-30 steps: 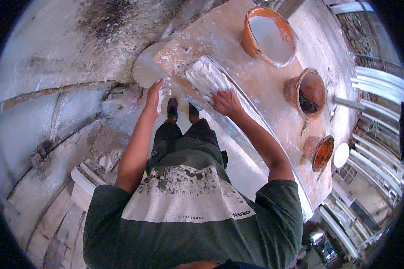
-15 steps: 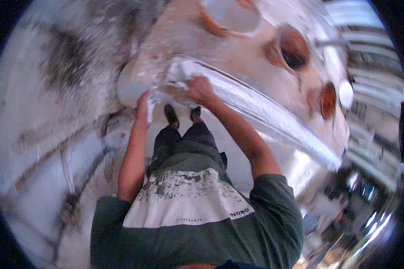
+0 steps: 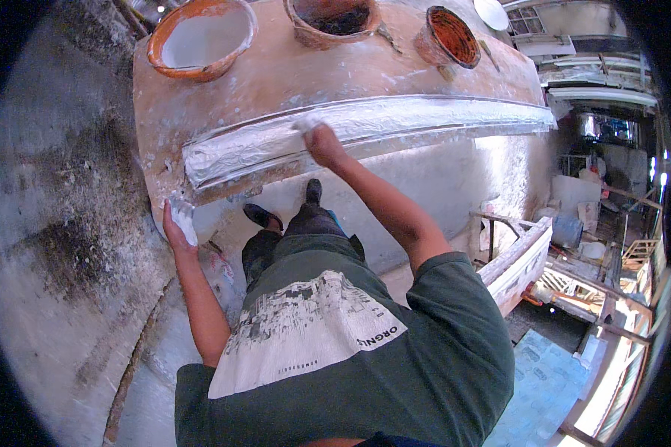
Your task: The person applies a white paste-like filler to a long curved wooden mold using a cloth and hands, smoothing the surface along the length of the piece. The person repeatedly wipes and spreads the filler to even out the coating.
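Counter (image 3: 291,71): three bowls along far edge — left bowl (image 3: 201,37), middle bowl (image 3: 332,18), right bowl (image 3: 447,36). Long moulding (image 3: 395,123) lies lengthwise along near edge, left to right. Floor (image 3: 45,246) at left, below.

Three orange-rimmed vessels line the far side of a plaster-spattered bench (image 3: 276,74): a wide basin of white liquid (image 3: 201,39), a bucket of dark contents (image 3: 334,18) beside it, and a smaller pot (image 3: 447,36) further right. A white dish (image 3: 492,13) sits near the pot. To the right, wooden frames (image 3: 518,257) stand amid workshop clutter.
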Motion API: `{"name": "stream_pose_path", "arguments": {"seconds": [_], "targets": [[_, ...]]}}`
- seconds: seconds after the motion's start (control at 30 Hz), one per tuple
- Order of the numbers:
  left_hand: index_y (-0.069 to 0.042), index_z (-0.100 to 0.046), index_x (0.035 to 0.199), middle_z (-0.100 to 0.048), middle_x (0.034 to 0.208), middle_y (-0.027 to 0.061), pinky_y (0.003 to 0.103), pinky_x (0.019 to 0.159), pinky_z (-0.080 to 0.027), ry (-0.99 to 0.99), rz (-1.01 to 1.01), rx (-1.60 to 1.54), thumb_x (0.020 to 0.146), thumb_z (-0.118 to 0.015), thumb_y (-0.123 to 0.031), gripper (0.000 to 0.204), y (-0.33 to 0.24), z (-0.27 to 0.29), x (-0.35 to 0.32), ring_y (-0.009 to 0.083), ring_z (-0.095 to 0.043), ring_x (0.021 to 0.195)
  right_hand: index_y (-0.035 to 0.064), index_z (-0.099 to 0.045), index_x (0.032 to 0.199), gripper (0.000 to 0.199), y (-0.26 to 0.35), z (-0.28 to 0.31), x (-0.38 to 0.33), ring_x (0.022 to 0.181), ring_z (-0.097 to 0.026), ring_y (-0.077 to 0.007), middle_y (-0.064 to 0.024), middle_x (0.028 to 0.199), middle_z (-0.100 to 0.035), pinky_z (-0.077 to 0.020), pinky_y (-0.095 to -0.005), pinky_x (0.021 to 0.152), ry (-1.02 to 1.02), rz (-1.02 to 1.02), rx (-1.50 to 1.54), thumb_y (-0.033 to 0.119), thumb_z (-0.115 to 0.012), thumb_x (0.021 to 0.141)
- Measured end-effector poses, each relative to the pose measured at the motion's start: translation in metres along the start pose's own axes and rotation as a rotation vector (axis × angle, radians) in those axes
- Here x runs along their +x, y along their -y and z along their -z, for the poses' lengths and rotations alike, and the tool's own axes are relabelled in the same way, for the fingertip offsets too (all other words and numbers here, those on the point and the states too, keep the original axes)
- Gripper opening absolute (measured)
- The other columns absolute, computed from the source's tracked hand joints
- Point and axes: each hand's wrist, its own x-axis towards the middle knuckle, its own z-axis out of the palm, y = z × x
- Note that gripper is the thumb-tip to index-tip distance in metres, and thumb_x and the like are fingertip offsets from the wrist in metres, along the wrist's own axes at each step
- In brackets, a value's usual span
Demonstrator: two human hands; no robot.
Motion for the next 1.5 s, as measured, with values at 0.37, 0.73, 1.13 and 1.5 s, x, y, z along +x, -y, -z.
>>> {"name": "stream_pose_path", "arguments": {"seconds": [0.37, 0.73, 1.13, 1.5], "targets": [[-0.006, -0.055, 0.116, -0.059, 0.108, 0.0053, 0.033, 0.087, -0.040, 0.264, -0.059, 0.396, 0.089, -0.051, -0.031, 0.037, 0.025, -0.103, -0.018, 0.0179, -0.054, 0.095, -0.0031, -0.050, 0.066, 0.036, -0.059, 0.062, 0.029, 0.052, -0.050, -0.0368, -0.0223, 0.056, -0.050, -0.0377, -0.0444, 0.052, -0.228, -0.314, 0.166, 0.023, -0.043, 0.091], [-0.002, -0.057, 0.114, -0.060, 0.110, 0.0207, 0.038, 0.089, -0.042, 0.382, -0.347, 1.629, 0.077, -0.065, -0.045, 0.058, 0.189, -0.235, -0.088, 0.0311, -0.056, 0.104, -0.0023, -0.057, 0.095, 0.032, -0.115, 0.138, 0.006, 0.083, -0.058, -0.0409, -0.0251, 0.085, -0.061, -0.0451, -0.0444, 0.074, 0.153, -0.262, 0.295, 0.028, -0.055, 0.086], [0.004, -0.058, 0.105, -0.063, 0.098, 0.0131, 0.033, 0.079, -0.043, 0.360, -0.273, 1.370, 0.084, -0.061, -0.033, 0.042, 0.188, -0.293, -0.132, 0.0195, -0.056, 0.089, 0.0017, -0.061, 0.096, 0.030, -0.168, 0.167, -0.034, 0.079, -0.061, -0.0298, -0.0172, 0.084, -0.064, -0.0461, -0.0363, 0.073, 0.112, -0.302, 0.528, 0.029, -0.061, 0.082], [0.006, -0.049, 0.119, -0.056, 0.113, 0.0176, 0.032, 0.090, -0.039, 0.288, -0.189, 1.288, 0.080, -0.064, -0.039, 0.061, 0.147, -0.262, -0.102, 0.0228, -0.052, 0.104, 0.0071, -0.064, 0.084, 0.023, -0.105, 0.146, -0.043, 0.082, -0.060, -0.0350, -0.0181, 0.088, -0.060, -0.0485, -0.0447, 0.071, 0.464, 0.211, -0.117, 0.027, -0.065, 0.072]]}}
